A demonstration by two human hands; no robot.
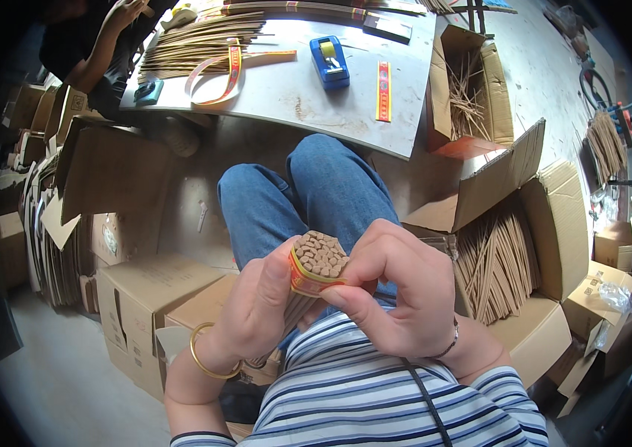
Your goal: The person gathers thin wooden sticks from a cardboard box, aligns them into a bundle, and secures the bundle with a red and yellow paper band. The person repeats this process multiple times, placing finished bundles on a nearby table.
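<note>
A bundle of brown incense sticks (321, 254) points its cut ends up at me, just above my lap. Round its top runs a red and yellow paper band (308, 281). My left hand (260, 298) is wrapped about the bundle's left side, thumb up along it. On the other side my right hand (401, 287) pinches the band between thumb and forefinger. The lower part of the bundle is mostly hidden behind my hands and wrists.
Ahead stands a table (271, 104) with loose sticks (197, 45), a blue tape dispenser (329, 62), a curled paper strip (234, 71) and a flat label (383, 92). Stick-filled cartons (498, 257) stand at right, closed boxes (148, 298) at left. Another person's arm (100, 52) shows far left.
</note>
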